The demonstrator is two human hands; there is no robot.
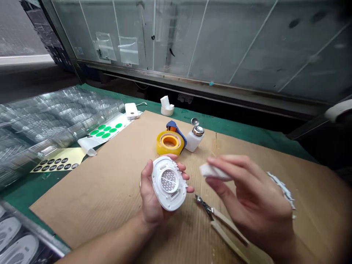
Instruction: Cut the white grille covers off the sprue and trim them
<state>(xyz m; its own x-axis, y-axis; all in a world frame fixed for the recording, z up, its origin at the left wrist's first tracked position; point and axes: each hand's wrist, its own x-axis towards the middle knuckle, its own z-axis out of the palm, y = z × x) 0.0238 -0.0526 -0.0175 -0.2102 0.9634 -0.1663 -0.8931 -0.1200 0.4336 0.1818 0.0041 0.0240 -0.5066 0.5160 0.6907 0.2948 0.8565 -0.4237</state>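
Note:
A white oval plastic housing (168,183) with a round slotted grille lies in my left hand (154,198), the fingers wrapped beneath it and the thumb along its left rim. To the right, my right hand (247,194) pinches a folded white cloth or pad (214,171); blur hides its exact kind. A gap separates the cloth from the housing. Below my right hand, nippers (211,212) with pale handles rest on the cardboard, jaws pointing away from me. Behind the housing are a yellow tape roll (162,146) in a blue dispenser and a white pump bottle (194,139) with its metal lid up.
Cardboard (121,176) covers the green table (233,132). Clear plastic trays (60,117) are stacked at left, beside green dot stickers (106,130) and a black label sheet (79,154). A white power bank (132,110) and a small white cup (167,110) stand behind. White scraps (283,189) lie right.

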